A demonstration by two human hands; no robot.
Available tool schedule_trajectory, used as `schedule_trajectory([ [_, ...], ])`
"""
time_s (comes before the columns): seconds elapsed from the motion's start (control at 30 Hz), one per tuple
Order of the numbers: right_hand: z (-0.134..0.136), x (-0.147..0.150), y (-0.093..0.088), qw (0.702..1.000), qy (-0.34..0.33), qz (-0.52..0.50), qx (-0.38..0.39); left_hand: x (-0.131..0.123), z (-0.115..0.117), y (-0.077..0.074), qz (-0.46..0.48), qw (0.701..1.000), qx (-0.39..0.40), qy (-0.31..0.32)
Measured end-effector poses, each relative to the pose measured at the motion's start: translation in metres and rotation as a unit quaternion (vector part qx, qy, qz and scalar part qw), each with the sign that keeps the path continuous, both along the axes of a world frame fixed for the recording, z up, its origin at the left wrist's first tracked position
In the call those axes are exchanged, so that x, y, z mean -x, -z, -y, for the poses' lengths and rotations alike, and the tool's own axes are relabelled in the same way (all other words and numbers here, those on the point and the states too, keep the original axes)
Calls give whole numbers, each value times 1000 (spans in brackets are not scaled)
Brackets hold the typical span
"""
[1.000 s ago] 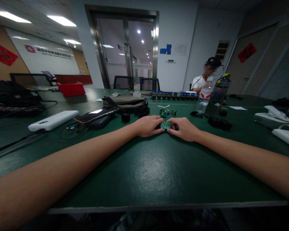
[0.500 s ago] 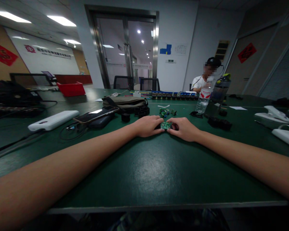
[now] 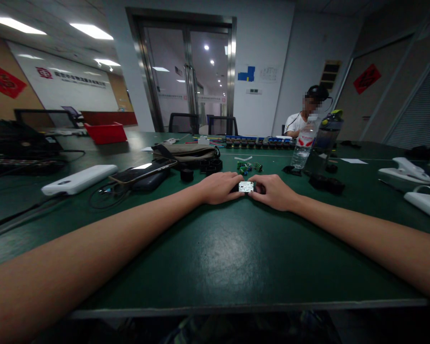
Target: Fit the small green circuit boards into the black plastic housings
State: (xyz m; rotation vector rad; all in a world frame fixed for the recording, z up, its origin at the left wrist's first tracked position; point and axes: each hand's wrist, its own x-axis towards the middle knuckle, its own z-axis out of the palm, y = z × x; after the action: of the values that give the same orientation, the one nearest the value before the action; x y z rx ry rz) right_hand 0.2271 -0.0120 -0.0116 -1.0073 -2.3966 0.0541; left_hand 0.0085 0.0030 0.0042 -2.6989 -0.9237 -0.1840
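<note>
Between my two hands is a small circuit board (image 3: 245, 186), its face shining pale with reflected light. My left hand (image 3: 222, 187) is closed on its left edge, thumb toward me and fingers behind. On the right edge, the thumb and curled fingers of my right hand (image 3: 273, 191) pinch the same board. Something dark shows under the right fingers; I cannot make out what it is. Just beyond the hands, several small green circuit boards (image 3: 244, 167) lie loose on the green table (image 3: 229, 258).
To the left are a white power bank (image 3: 80, 179), a phone (image 3: 143, 171) and a grey-brown bag (image 3: 188, 154). A water bottle (image 3: 302, 150) and a dark tumbler (image 3: 322, 143) stand at right. A red bin (image 3: 106, 133) sits far left. Another person (image 3: 296, 123) is across the table.
The board has tilted slightly between my fingers, so its face went from green to bright, pale glare. My hands have stayed in place.
</note>
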Motion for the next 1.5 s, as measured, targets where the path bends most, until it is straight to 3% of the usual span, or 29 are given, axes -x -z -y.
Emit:
schedule_trajectory([
  [0.5, -2, 0, 2, 999, 8, -39, -26, 1, 0, 0, 2, 995, -101, 18],
  [1.0, -2, 1, 4, 998, -6, -53, -22, 1, 3, -1, 21, 993, -112, 33],
  [1.5, -2, 3, 3, 996, -47, -59, -54, 5, 0, 2, 93, 992, -57, 69],
])
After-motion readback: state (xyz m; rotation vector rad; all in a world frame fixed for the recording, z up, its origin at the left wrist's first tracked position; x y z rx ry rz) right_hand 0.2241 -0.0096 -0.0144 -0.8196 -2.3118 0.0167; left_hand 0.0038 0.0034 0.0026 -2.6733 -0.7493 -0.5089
